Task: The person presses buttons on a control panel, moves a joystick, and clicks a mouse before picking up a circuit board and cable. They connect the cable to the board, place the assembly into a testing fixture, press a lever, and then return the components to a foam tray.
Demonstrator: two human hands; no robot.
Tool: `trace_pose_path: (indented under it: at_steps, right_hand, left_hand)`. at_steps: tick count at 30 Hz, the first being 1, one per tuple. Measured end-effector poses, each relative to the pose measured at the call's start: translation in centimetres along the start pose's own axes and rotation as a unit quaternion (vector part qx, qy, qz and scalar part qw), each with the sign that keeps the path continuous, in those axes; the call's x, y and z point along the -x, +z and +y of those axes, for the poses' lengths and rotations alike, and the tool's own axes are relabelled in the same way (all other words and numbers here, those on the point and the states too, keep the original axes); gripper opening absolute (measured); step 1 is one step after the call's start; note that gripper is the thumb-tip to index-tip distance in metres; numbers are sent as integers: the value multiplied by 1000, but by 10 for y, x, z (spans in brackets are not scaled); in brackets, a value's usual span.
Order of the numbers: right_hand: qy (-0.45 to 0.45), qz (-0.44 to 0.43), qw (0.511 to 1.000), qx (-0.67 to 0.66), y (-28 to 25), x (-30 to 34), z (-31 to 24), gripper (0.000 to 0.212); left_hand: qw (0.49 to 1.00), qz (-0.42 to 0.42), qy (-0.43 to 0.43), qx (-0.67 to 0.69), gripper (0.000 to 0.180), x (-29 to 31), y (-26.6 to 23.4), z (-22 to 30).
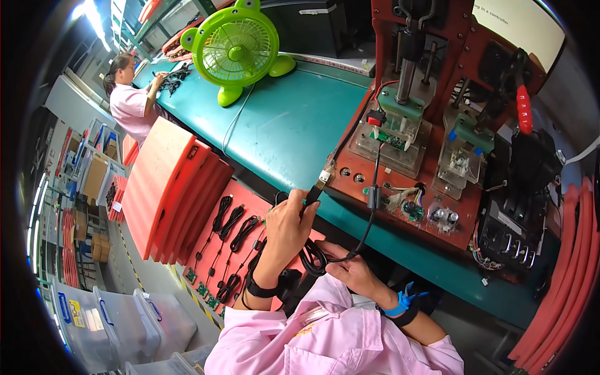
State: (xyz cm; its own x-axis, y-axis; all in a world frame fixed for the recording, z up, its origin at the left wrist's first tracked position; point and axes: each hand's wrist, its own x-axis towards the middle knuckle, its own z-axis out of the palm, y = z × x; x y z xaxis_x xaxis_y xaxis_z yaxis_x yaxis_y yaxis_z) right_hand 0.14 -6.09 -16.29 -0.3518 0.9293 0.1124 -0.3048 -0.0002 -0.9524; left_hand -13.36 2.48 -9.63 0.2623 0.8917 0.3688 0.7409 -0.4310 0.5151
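My left hand (287, 225) pinches the black body of a USB plug (324, 178). The plug's metal end is at the front left edge of a red test fixture (406, 206); I cannot tell whether it is inserted. In my right hand (356, 272) is the coiled black cable (312, 257), held low in front of my body. From there the cable rises past a black ferrite bead (374, 197) to a green circuit board (392, 139). That board sits in the clear holder under the fixture's left press (406, 69).
On a red foam sheet (234, 200) at the left lie several coiled cables with small boards. Stacked red foam trays (169, 187) stand beyond it. A green fan (236, 53) is on the teal bench (287, 131). Another person (134, 97) works at the far left.
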Motion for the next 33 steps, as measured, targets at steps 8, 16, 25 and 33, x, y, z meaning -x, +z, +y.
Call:
trace_pose_path:
  at_steps: [8, 16, 25, 33]
  right_hand:
    - [77, -59, 994, 46, -8, 3, -28, 59]
    - [-45, -15, 986, 162, -1, 7, -40, 55]
    - [19, -130, 914, 385, -10, 25, -88, 33]
    - [-25, -138, 863, 486, -9, 35, -124, 28]
  left_hand:
    - [995, -68, -19, -66, 21, -4, -10, 12]
    - [994, -72, 5, -78, 26, -21, -17, 22]
    - [976, -116, 167, -75, 21, -92, -44, 23]
    - [927, -164, 310, -135, 18, -105, -12, 26]
